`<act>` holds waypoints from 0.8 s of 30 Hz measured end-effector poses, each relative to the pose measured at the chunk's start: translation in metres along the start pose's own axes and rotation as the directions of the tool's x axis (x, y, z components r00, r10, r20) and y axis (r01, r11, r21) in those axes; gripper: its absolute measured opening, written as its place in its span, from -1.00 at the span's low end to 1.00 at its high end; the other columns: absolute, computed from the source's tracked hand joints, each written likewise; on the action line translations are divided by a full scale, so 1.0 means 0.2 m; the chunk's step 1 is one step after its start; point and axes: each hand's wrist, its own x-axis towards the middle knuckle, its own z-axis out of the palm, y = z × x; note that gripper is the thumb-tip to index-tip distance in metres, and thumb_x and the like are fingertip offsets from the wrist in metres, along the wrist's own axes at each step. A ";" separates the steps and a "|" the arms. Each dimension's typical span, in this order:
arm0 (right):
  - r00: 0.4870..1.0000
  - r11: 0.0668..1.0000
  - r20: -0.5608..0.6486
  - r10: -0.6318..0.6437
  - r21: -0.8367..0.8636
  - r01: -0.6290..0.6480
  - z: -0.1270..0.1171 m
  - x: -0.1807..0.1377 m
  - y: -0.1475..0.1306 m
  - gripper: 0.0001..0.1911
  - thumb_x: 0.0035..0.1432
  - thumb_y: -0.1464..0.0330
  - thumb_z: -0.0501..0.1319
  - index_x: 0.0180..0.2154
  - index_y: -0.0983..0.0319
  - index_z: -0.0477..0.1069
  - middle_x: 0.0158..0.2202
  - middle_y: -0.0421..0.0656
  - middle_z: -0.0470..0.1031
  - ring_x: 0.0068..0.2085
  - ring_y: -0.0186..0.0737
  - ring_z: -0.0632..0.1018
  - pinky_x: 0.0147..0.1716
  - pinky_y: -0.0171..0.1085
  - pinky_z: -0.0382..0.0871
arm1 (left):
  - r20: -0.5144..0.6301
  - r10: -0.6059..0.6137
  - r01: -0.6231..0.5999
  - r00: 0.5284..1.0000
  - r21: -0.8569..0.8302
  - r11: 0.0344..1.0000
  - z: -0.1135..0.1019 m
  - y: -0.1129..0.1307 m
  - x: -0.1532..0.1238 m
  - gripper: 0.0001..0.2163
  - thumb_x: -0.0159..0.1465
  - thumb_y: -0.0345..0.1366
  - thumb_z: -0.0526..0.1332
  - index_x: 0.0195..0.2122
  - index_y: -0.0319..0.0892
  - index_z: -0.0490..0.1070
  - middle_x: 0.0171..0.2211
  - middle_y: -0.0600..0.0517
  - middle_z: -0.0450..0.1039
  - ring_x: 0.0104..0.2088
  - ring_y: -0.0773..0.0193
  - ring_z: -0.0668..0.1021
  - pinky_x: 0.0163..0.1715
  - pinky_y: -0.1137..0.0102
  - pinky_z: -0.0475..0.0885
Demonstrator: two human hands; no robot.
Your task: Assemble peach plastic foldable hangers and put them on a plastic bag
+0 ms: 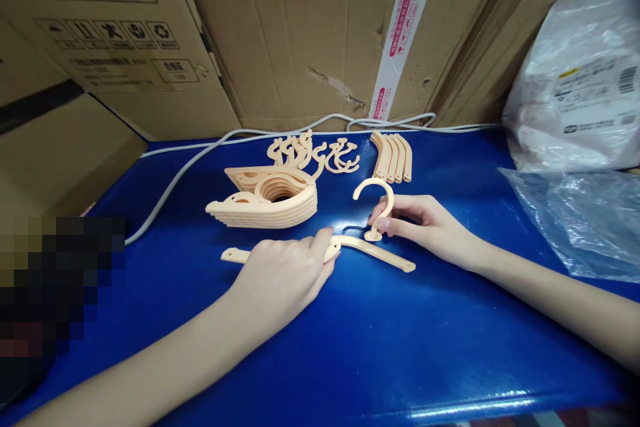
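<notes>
The left hand (287, 270) grips a cream hanger body (376, 251) over a blue table (360, 347). The right hand (419, 217) pinches a cream hook (391, 199) just beside it

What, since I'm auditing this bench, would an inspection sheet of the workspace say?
Surface: glossy blue tabletop, with light reflections.
Job's things: cream hanger frame and upright hanger hook, both in hand; stack of hanger bodies; loose hooks; row of curved hanger arms.
Clutter: clear plastic sheet and plastic-wrapped package, both at right.
Grip: left hand holds the hanger frame near its middle; right hand pinches the hanger hook low down.
Cables: pale cable along the back and left side.
Surroundings: cardboard boxes behind and at left.
</notes>
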 end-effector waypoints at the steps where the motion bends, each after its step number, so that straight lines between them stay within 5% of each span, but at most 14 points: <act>1: 1.000 1.000 0.004 0.005 0.008 -0.005 0.00 0.00 0.00 -0.77 0.22 0.18 0.28 -0.28 0.21 0.51 -0.32 -0.21 0.60 -0.31 -0.32 0.55 -0.30 -0.33 0.38 | 0.026 -0.003 0.003 1.000 -0.022 1.000 0.00 0.00 0.00 -0.79 0.40 -0.25 0.10 -0.03 -0.18 0.43 -0.45 0.01 0.61 -0.54 0.12 0.61 -0.62 0.39 -0.09; 7: 0.999 0.997 -0.013 0.038 0.071 -0.037 0.01 -0.01 -0.01 -0.78 0.17 0.21 0.31 -0.32 0.24 0.46 -0.38 -0.22 0.56 -0.37 -0.35 0.50 -0.33 -0.32 0.36 | 0.060 0.039 -0.018 0.997 -0.314 0.949 -0.04 0.00 0.00 -0.81 0.40 -0.16 0.10 -0.25 -0.13 0.41 -0.50 0.11 0.54 -0.50 0.21 0.59 -0.58 0.43 0.07; 11: 0.999 0.980 -0.028 0.041 0.196 -0.035 0.03 -0.01 -0.03 -0.77 0.09 0.32 0.37 -0.33 0.21 0.33 -0.41 -0.26 0.54 -0.41 -0.37 0.51 -0.32 -0.30 0.40 | -0.096 0.019 -0.061 0.995 -0.452 0.890 -0.02 -0.02 0.00 -0.78 0.36 -0.16 0.05 -0.38 -0.14 0.29 -0.61 0.18 0.36 -0.63 0.34 0.43 -0.60 0.45 0.02; 18: 0.995 0.928 -0.027 0.092 0.366 -0.076 0.02 0.00 -0.03 -0.50 0.08 0.38 0.37 0.01 0.18 0.22 -0.42 -0.30 0.52 -0.44 -0.37 0.49 -0.40 -0.32 0.36 | -0.220 0.124 -0.202 0.968 -0.382 0.902 0.02 -0.05 -0.01 -0.75 0.45 -0.27 -0.09 -0.13 -0.18 0.36 -0.39 0.05 0.51 -0.38 0.24 0.56 -0.45 0.40 0.28; 24: 0.994 0.906 -0.049 0.101 0.418 -0.071 0.00 0.01 -0.01 -0.57 0.08 0.37 0.38 -0.05 0.19 0.29 -0.35 -0.27 0.52 -0.43 -0.41 0.46 -0.39 -0.35 0.34 | -0.368 0.220 -0.321 0.903 -0.239 0.916 0.02 -0.04 0.01 -0.70 0.51 -0.26 -0.10 -0.09 -0.22 0.40 -0.39 0.06 0.50 -0.40 0.27 0.51 -0.43 0.41 0.32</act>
